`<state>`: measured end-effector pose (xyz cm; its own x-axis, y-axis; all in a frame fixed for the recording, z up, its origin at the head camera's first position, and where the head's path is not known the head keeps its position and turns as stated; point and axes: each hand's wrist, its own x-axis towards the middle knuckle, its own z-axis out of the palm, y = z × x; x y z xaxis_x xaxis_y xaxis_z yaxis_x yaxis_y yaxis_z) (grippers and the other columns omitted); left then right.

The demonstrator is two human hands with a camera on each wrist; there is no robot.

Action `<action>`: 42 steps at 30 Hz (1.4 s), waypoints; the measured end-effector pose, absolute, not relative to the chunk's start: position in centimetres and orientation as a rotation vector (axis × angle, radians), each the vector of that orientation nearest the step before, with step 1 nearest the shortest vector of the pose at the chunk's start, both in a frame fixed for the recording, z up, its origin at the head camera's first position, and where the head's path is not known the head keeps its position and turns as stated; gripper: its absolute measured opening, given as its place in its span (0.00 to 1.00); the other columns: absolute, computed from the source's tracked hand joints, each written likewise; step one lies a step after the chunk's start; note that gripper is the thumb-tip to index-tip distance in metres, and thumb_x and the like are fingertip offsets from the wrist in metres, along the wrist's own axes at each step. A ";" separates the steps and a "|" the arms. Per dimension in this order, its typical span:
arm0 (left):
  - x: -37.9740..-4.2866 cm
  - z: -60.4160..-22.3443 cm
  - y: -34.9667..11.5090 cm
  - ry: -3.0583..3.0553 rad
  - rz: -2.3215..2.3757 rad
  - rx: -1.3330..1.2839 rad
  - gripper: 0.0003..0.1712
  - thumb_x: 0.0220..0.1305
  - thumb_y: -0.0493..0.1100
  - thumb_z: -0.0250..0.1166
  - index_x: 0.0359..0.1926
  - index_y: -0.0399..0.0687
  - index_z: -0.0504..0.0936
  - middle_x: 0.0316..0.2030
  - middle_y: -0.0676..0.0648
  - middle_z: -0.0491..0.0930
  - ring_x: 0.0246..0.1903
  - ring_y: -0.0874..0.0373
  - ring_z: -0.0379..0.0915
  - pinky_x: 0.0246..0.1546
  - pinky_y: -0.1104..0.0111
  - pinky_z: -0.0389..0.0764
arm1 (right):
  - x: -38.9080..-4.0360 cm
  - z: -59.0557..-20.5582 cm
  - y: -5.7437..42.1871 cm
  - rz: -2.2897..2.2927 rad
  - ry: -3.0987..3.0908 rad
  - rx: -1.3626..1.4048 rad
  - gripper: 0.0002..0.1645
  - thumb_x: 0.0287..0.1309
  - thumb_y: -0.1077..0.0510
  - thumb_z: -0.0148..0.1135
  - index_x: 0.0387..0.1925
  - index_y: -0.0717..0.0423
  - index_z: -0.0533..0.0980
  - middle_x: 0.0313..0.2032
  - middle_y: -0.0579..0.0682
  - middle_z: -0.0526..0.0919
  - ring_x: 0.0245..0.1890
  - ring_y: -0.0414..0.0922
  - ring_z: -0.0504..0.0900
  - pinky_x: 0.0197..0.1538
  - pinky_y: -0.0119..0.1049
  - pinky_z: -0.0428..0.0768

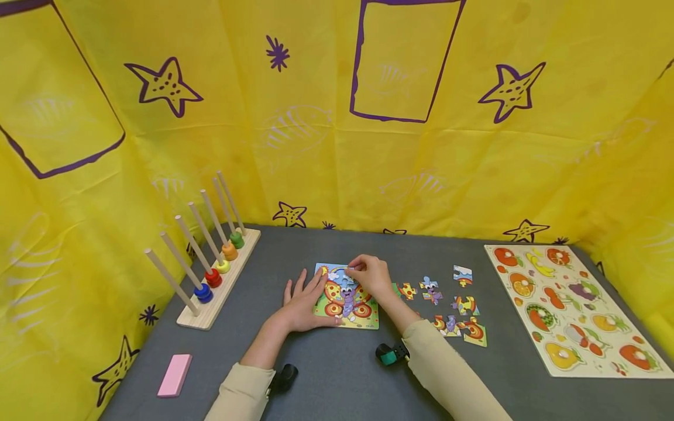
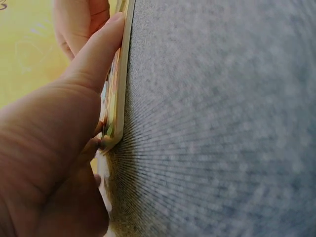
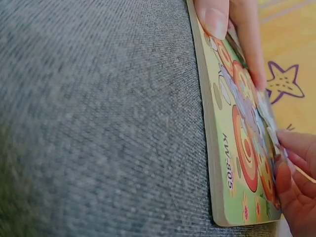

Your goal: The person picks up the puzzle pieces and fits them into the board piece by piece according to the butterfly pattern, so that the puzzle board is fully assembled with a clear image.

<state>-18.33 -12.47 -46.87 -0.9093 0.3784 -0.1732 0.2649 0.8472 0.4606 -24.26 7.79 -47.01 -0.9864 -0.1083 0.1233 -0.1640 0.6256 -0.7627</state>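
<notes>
A square jigsaw board [image 1: 363, 321] with a purple butterfly picture lies on the grey table. My left hand [image 1: 305, 307] rests at its left side, thumb on the lower edge and index finger along the upper left, the other fingers spread on the table. At the board's top edge, my right hand [image 1: 371, 276] pinches a puzzle piece between thumb and fingertips, which mostly hide it. The right wrist view shows those fingers [image 3: 296, 148] low against the picture. Several loose puzzle pieces [image 1: 432, 290] lie right of the board.
A wooden peg stand [image 1: 231, 266] with coloured rings stands at the left. Nearer on that side lies a pink block [image 1: 175, 375]. A large fruit puzzle board [image 1: 560, 356] lies at the right. A yellow curtain [image 1: 316, 164] hangs behind the table.
</notes>
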 end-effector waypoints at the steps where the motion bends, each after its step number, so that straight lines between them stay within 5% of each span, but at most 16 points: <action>1: -18.4 -46.8 -12.4 2.776 0.625 0.510 0.64 0.50 0.72 0.68 0.77 0.45 0.49 0.77 0.47 0.41 0.74 0.41 0.24 0.67 0.41 0.29 | -24.3 -47.0 7.8 1.305 -2.772 0.233 0.07 0.54 0.54 0.73 0.31 0.54 0.84 0.24 0.44 0.80 0.24 0.39 0.74 0.30 0.33 0.72; 7: -18.8 -46.5 -12.2 2.760 0.659 0.679 0.63 0.52 0.67 0.70 0.76 0.39 0.49 0.76 0.43 0.44 0.75 0.47 0.35 0.71 0.49 0.39 | -24.3 -47.1 7.7 1.284 -2.761 0.251 0.08 0.53 0.56 0.74 0.31 0.56 0.84 0.24 0.46 0.79 0.24 0.41 0.74 0.30 0.34 0.73; 17: -19.0 -46.3 -11.9 2.794 0.643 0.726 0.57 0.50 0.66 0.72 0.73 0.42 0.61 0.72 0.41 0.55 0.69 0.42 0.52 0.66 0.50 0.60 | -24.2 -46.9 7.5 1.193 -2.792 0.254 0.08 0.55 0.56 0.72 0.31 0.56 0.82 0.24 0.46 0.78 0.25 0.41 0.73 0.32 0.35 0.73; 26: -18.8 -46.2 -11.7 2.843 0.603 0.750 0.56 0.49 0.66 0.73 0.72 0.41 0.63 0.71 0.40 0.57 0.68 0.42 0.55 0.62 0.49 0.65 | -23.8 -47.5 7.9 1.119 -2.736 0.415 0.07 0.55 0.57 0.72 0.33 0.56 0.82 0.29 0.49 0.78 0.29 0.44 0.74 0.35 0.38 0.73; 31: -18.7 -46.0 -11.6 2.825 0.601 0.719 0.56 0.50 0.67 0.72 0.72 0.43 0.63 0.72 0.41 0.56 0.69 0.42 0.54 0.62 0.48 0.65 | -23.9 -47.8 9.1 1.157 -2.768 0.590 0.15 0.51 0.57 0.75 0.40 0.56 0.83 0.33 0.51 0.75 0.32 0.44 0.71 0.38 0.39 0.70; 42: -18.9 -45.6 -11.5 2.822 0.557 0.794 0.56 0.50 0.66 0.72 0.72 0.39 0.62 0.72 0.40 0.55 0.71 0.42 0.51 0.67 0.49 0.57 | -24.1 -47.4 9.9 1.211 -2.820 0.626 0.20 0.48 0.55 0.77 0.44 0.55 0.83 0.33 0.49 0.73 0.31 0.44 0.69 0.37 0.37 0.68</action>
<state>-18.92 -11.54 -45.61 -0.8469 0.5294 -0.0501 0.4707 0.7901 0.3927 -24.07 9.86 -47.44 -0.9200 -0.3561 0.1635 -0.3638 0.6212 -0.6941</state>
